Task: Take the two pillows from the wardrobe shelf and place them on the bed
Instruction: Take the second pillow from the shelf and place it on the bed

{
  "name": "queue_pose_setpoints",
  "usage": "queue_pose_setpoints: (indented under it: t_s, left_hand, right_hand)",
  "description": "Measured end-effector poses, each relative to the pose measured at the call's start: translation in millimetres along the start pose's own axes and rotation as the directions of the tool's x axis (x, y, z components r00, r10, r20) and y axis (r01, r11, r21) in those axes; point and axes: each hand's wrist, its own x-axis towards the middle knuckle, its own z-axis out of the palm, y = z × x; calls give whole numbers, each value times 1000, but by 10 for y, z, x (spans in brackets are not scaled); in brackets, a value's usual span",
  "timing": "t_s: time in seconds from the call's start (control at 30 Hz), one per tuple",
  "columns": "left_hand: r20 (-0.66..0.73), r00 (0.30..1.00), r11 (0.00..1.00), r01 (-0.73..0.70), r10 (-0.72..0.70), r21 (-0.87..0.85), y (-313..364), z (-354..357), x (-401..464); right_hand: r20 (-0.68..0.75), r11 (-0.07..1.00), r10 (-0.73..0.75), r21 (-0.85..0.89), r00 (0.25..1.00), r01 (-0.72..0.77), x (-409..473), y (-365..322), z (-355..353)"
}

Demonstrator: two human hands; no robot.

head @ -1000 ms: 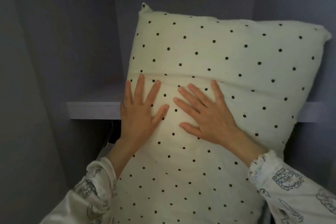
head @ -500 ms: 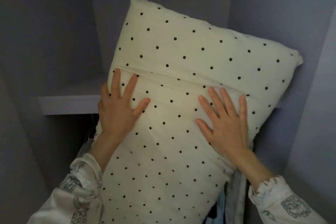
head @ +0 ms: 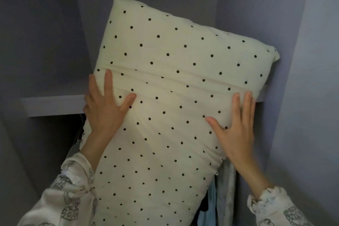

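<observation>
The pillow (head: 170,101), cream with black dots, stands tilted in the wardrobe, half on and half off the shelf (head: 55,105). Its long axis runs from the top corner near the back wall down toward the person, so the lower end hangs out past the shelf edge and the upper part leans back and to the right, one corner close against the right wall.

Both hands lie flat on its front face, on either side of the middle. The left hand (head: 106,108) presses near the left edge, level with the shelf front, fingers straight and spread, thumb pointing inward. The right hand (head: 236,132) presses close to the right edge, a little lower, fingers straight and pointing up. Neither grip closes round the pillow: both are open palms against fabric, with no fingers seen wrapping the edges.

The pillow lies directly ahead of and above both hands, about equally near to each. The coming move probably turns on this: to bring it out, the hands would likely need to curl round the two long edges and draw it down along its own axis, toward the body.

Only one pillow can be made out; whether a second lies behind it is hidden. Below the shelf hang clothes (head: 225,189), light blue and pale, partly covered by the pillow's lower end. The bed is not in view.
</observation>
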Motion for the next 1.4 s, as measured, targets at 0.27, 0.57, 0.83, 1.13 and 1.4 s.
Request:
queue_pose_setpoints:
  t_s: [0.27,0.57,0.83,1.13,1.4]
  left_hand:
    - [102,984,976,161,-147,-145,11,-129,19]
    - [218,956,923,254,-194,-291,25,-239,106]
    - [363,893,811,412,-267,-415,-167,-264,-285]
    - [403,847,752,508,-347,-420,-406,-531,-1373]
    - [307,793,786,591,-525,-183,22,-1307,-2406]
  right_hand:
    - [180,734,477,457,860,-503,59,12,138]
    - [257,557,481,648,838,-519,74,30,212]
    - [246,617,421,628,873,-474,-161,-59,-44]
    - [381,657,406,511,831,-555,-785,15,-462]
    - [583,579,348,482,734,-657,-1408,231,-1024]
